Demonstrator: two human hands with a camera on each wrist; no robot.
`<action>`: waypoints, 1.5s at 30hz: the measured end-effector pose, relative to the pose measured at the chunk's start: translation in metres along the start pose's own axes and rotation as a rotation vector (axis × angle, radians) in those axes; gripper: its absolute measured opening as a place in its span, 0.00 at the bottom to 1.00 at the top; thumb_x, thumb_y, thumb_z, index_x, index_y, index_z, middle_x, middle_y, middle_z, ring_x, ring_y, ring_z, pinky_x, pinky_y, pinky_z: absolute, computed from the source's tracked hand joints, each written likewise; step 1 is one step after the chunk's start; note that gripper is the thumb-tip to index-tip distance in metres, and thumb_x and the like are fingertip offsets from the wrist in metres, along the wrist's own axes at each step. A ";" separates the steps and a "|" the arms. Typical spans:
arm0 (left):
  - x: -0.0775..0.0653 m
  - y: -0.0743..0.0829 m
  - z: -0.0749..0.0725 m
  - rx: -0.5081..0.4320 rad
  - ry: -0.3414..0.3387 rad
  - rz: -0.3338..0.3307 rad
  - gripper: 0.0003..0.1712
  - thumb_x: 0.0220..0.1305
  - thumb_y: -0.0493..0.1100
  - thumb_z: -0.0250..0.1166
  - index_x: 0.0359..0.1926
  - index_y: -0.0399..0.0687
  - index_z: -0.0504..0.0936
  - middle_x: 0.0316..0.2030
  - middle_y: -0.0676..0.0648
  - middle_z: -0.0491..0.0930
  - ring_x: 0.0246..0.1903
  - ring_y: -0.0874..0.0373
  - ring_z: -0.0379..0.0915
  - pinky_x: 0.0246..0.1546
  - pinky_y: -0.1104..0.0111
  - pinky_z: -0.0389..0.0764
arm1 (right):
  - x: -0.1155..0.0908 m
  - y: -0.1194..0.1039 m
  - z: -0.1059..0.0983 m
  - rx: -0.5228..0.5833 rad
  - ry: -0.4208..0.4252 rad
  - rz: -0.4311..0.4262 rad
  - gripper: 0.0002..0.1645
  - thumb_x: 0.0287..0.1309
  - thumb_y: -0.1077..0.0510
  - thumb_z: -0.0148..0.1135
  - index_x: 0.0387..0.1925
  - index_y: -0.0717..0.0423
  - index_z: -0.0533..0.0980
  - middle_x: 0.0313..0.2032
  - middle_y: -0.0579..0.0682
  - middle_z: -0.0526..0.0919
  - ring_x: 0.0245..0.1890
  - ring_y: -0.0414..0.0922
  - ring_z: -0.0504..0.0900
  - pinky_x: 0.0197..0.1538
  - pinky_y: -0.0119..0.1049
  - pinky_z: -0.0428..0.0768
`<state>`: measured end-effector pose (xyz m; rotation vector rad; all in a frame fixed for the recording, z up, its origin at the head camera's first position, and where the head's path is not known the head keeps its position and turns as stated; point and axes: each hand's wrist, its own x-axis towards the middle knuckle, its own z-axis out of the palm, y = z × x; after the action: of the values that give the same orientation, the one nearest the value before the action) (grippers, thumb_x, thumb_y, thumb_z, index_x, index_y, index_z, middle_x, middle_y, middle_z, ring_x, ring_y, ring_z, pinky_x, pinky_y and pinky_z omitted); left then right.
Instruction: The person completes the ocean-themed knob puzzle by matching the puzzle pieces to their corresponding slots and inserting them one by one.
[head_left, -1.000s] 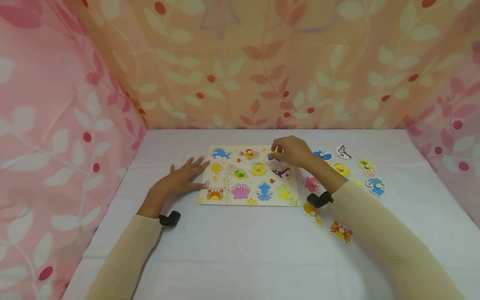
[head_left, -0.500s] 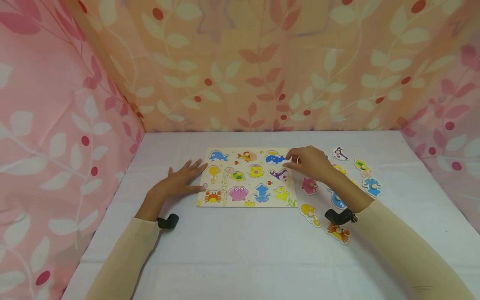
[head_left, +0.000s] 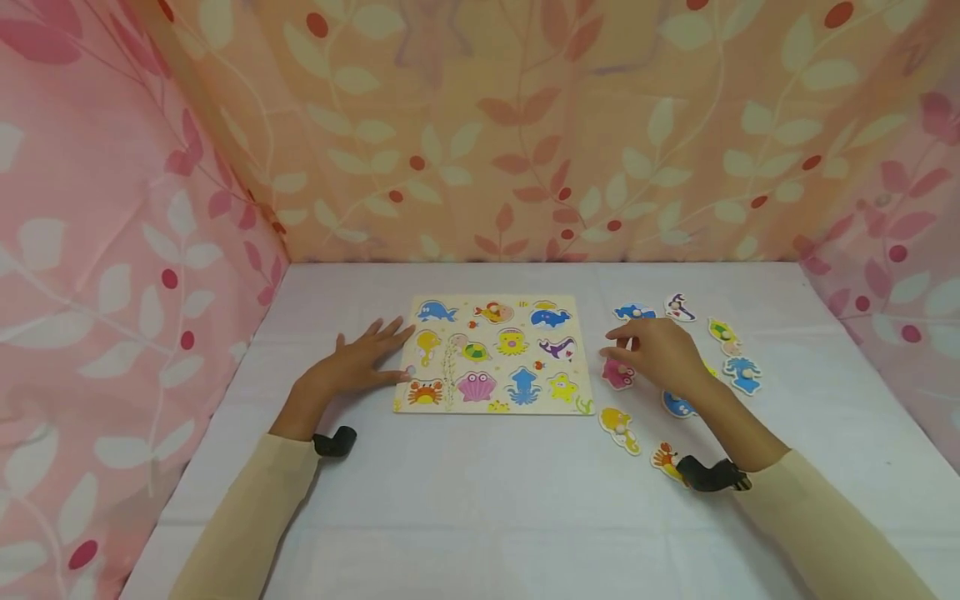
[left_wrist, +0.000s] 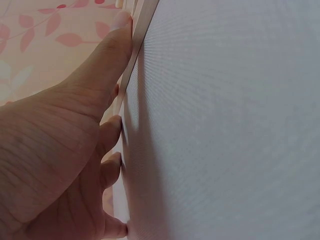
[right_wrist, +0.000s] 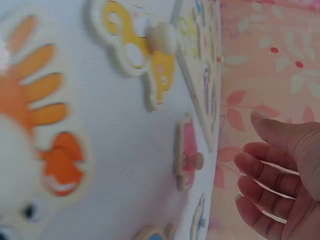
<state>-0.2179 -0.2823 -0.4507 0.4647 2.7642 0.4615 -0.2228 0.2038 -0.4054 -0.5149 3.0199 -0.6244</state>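
Note:
A wooden puzzle board (head_left: 493, 410) with sea-animal pictures lies on the white table. My left hand (head_left: 356, 362) has its fingers spread at the board's left side; in the left wrist view, the thumb (left_wrist: 107, 55) rests against its edge. My right hand (head_left: 660, 358) hovers right of the board, over the loose pieces, thumb and fingers apart around nothing. Just below its fingertips lies a pink shell piece (head_left: 618, 375) with a knob. Near it are a yellow seahorse piece (head_left: 617, 421) and a crab piece (head_left: 663, 458), partly covered by the wrist camera.
More knobbed pieces lie around the right hand: a blue one (head_left: 633, 312), a purple-and-white one (head_left: 679, 308), a turtle (head_left: 723, 331), a squid (head_left: 742, 375) and another blue one (head_left: 677, 405). The hand hides others. Patterned cloth walls (head_left: 525, 167) border the table.
My right hand has moved from the board's top right corner, off to the right over the loose pieces, uncovering the blue whale picture. The left hand has stayed at the board's left edge.

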 end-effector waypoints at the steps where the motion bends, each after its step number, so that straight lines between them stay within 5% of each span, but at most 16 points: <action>1: 0.001 0.000 0.000 0.002 0.000 0.000 0.55 0.60 0.73 0.64 0.81 0.69 0.48 0.81 0.51 0.40 0.79 0.41 0.28 0.64 0.25 0.28 | -0.003 0.002 0.000 -0.001 0.003 0.013 0.23 0.58 0.49 0.75 0.51 0.57 0.86 0.30 0.45 0.84 0.30 0.46 0.75 0.30 0.36 0.74; 13: 0.002 -0.002 -0.001 0.000 -0.001 -0.003 0.56 0.60 0.73 0.65 0.81 0.68 0.48 0.81 0.49 0.40 0.79 0.39 0.28 0.63 0.24 0.28 | -0.023 0.009 0.005 0.018 0.003 0.147 0.22 0.57 0.49 0.75 0.47 0.59 0.87 0.30 0.49 0.84 0.32 0.48 0.76 0.31 0.38 0.74; 33: -0.001 0.001 0.000 -0.009 -0.006 0.000 0.54 0.61 0.72 0.64 0.81 0.68 0.49 0.81 0.49 0.41 0.79 0.40 0.28 0.63 0.24 0.27 | -0.029 0.012 0.023 -0.002 0.080 0.180 0.16 0.55 0.49 0.76 0.37 0.58 0.89 0.30 0.51 0.88 0.34 0.49 0.79 0.35 0.42 0.73; 45: -0.001 0.001 0.000 -0.007 0.009 -0.003 0.54 0.61 0.72 0.64 0.81 0.69 0.49 0.81 0.49 0.41 0.79 0.40 0.28 0.64 0.24 0.27 | -0.029 0.009 0.023 0.009 0.092 0.175 0.16 0.57 0.51 0.75 0.38 0.62 0.88 0.31 0.53 0.88 0.35 0.51 0.81 0.37 0.44 0.76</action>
<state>-0.2168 -0.2818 -0.4507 0.4574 2.7707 0.4735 -0.1967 0.2124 -0.4314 -0.2229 3.1001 -0.6681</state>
